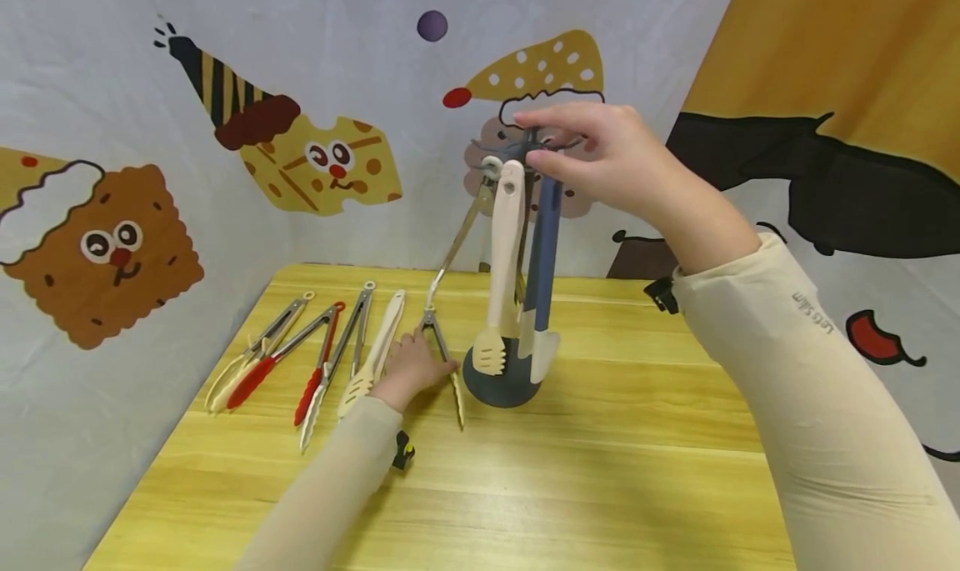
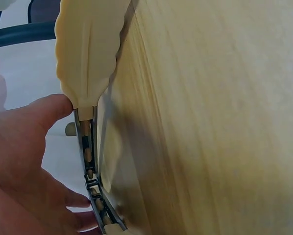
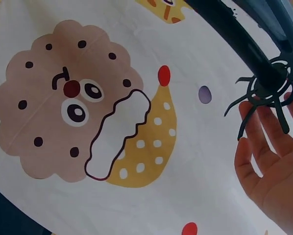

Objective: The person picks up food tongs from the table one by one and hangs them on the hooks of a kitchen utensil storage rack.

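Note:
A dark utensil stand (image 1: 504,394) has a round base and a ring of hooks on top. My right hand (image 1: 611,158) holds the hooked top between thumb and fingers. From it hang a cream slotted utensil (image 1: 504,246), a blue-handled spatula (image 1: 547,237) with a pale head, and a thin metal arm (image 1: 456,246) whose full shape is hidden. Left of the base, my left hand (image 1: 414,367) grips spread tongs (image 2: 87,63) with cream scalloped tips and metal arms. Its thumb lies where a tip joins its arm; its other fingers touch the opposite arm.
Left of my left hand, a row lies on the wooden table (image 1: 600,488): cream-tipped tongs (image 1: 238,369), red tongs (image 1: 255,379), all-metal tongs (image 1: 333,367) and a cream slotted utensil (image 1: 363,383). A cartoon-printed cloth (image 1: 360,21) hangs close behind the table.

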{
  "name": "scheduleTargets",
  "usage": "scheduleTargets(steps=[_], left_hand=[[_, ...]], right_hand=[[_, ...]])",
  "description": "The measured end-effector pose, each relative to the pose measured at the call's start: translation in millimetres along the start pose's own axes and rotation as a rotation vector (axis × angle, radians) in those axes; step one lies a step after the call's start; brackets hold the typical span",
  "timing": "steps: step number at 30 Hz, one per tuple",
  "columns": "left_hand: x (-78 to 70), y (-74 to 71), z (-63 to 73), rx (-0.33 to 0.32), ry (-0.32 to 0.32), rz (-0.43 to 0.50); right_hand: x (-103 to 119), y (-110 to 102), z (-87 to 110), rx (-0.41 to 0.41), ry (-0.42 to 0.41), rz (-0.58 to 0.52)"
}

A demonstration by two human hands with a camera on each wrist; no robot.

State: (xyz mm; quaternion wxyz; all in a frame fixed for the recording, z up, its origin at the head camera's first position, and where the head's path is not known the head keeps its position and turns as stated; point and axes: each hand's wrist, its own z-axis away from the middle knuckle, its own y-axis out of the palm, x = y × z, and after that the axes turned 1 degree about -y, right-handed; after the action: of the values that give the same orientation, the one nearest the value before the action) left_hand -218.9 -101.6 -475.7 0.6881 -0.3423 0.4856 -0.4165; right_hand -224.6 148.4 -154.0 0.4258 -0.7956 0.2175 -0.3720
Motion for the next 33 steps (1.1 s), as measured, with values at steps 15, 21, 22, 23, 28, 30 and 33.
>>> scheduleTargets(steps=[15,21,22,23,28,30,33], left_hand=[[3.1,4.4,-4.8,0.001,-0.026,-0.005],[3.6,4.7,-4.8,-0.001,-0.027,0.001],[3.5,4.8,-4.8,-0.002,-0.028,0.001],[3.4,4.7,-4.7,-0.004,-0.030,0.006],[2.4,4.2,-4.1,-0.005,-0.038,0.012],[2.2,4.3,-4.4,-0.006,-0.040,0.013],[2.0,4.3,-5.1,-0.015,-0.046,0.021]], right_hand=[[11.5,-6.4,0.6,0.086,0.039,0.119],[15.0,-8.2,-0.2,0.100,0.051,0.126],[15.6,-8.5,-0.8,0.103,0.049,0.132],[16.6,-8.8,-1.4,0.107,0.050,0.138],[23.4,-9.9,-5.4,0.133,0.075,0.201],[25.3,-10.0,-7.2,0.140,0.077,0.229],[25.8,-9.7,-10.3,0.144,0.066,0.250]])
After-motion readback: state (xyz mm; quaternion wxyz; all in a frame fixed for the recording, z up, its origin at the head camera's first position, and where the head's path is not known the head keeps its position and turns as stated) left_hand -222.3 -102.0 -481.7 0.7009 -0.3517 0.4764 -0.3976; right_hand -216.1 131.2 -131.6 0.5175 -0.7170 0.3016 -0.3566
